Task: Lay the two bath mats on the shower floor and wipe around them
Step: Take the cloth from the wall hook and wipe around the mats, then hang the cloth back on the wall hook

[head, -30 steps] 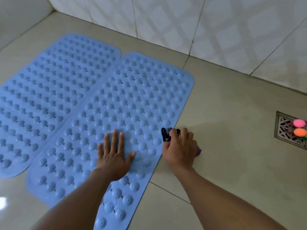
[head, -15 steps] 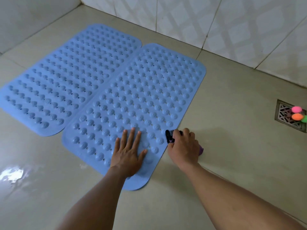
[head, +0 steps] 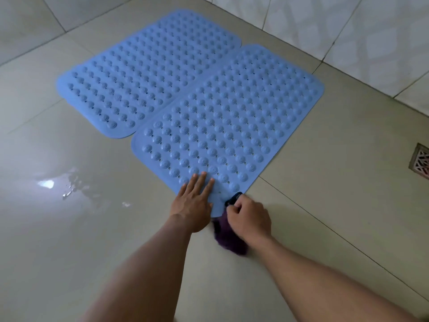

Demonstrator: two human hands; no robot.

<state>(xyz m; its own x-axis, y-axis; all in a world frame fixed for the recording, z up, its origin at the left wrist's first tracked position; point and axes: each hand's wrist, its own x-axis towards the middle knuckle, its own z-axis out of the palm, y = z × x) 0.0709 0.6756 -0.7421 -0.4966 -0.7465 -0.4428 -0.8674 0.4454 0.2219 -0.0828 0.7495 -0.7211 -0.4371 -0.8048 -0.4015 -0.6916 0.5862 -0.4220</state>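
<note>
Two blue studded bath mats lie flat side by side on the beige tiled floor: the left mat (head: 148, 75) and the right mat (head: 232, 126), their long edges touching. My left hand (head: 193, 201) presses flat, fingers straight, on the near end of the right mat. My right hand (head: 249, 219) is curled round a dark purple cloth (head: 228, 238) with a black part at its front, on the floor at the mat's near right corner.
A wet patch (head: 69, 187) glints on the floor to the left. A metal floor drain (head: 421, 159) sits at the right edge. White tiled walls (head: 348, 26) rise behind the mats.
Both hands have slid toward the near end of the right mat; the right hand with the cloth has gone from the mat's right edge to its near corner. The view has pulled back.
</note>
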